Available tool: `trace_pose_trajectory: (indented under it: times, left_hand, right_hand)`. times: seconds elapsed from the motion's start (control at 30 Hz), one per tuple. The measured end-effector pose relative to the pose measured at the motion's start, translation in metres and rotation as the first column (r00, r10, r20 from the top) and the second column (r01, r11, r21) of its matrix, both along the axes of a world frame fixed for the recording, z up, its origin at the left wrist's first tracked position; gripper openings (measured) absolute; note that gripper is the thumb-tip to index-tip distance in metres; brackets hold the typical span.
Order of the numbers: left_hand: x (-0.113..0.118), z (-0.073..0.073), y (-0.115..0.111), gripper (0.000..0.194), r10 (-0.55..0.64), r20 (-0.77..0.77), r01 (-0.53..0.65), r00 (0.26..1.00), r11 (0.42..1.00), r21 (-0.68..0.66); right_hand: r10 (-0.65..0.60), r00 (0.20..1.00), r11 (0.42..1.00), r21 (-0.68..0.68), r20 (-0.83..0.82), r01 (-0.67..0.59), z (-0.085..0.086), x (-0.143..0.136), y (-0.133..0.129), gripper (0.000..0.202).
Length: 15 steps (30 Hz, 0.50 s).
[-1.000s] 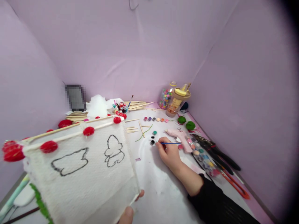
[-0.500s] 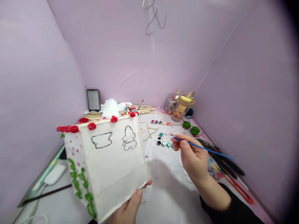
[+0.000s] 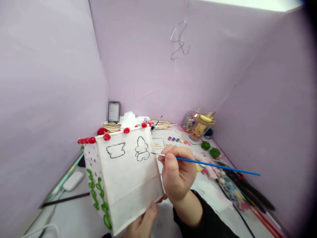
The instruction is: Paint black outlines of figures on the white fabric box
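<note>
- The white box [image 3: 133, 185] is held tilted over the near part of the counter [image 3: 71, 213]; whether a lower corner rests there cannot be told.
- Its front bears two black outlines, a wavy-edged shape and a small figure [image 3: 142, 148]. Red tufts [image 3: 126, 130] line its top edge, and green looped trim [image 3: 105, 208] climbs its side.
- It looks light, with a soft, fabric-like skin over a stiffer frame. The walls would likely dent under a hard squeeze, and the tufts and trim could pull loose. The plain lower edge seems the safest hold, away from the outlines, which may smear.
- The left hand [image 3: 143, 219] grips that lower edge, its fingers closed, thumb in front and others behind.
- The right hand [image 3: 179, 175], beside the box's right edge, has its fingers pinched narrow around a blue paintbrush [image 3: 213, 164]. The tip is near the small figure; contact cannot be told.
- Behind the box lie wooden sticks [image 3: 164, 125]; beyond its right side are paint pots [image 3: 177, 139], a jar of coloured beads [image 3: 189, 123] and a lidded cup [image 3: 198, 129].
- Left of the box lies a white, rounded device [image 3: 73, 181].
</note>
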State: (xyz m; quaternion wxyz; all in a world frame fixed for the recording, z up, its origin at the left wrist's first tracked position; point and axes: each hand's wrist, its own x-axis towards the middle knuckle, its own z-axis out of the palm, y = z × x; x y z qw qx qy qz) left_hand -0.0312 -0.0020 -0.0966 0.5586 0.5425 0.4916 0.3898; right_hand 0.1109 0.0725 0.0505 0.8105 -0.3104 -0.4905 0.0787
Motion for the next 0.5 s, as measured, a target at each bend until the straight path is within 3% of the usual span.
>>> trace_pose_trajectory:
  times: [0.1, 0.33, 0.5]
  left_hand:
    - [-0.008, -0.007, -0.003, 0.037, 0.021, 0.013, -0.021, 1.0, 1.0, -0.009]
    - [-0.021, -0.014, -0.008, 0.038, 0.043, -0.085, -0.046, 0.995, 0.998, -0.034]
    - [-0.021, -0.018, -0.011, 0.035, 0.033, -0.113, -0.024, 0.993, 0.996, 0.085]
  right_hand:
    - [-0.042, 0.999, 0.999, -0.006, 0.029, 0.042, -0.004, -0.002, 0.004, 0.01]
    - [-0.037, 0.999, 0.998, -0.054, 0.033, 0.039, -0.007, -0.002, 0.004, 0.009]
    - [-0.056, 0.996, 0.996, -0.06, 0.067, 0.06, -0.007, -0.004, 0.003, 0.013]
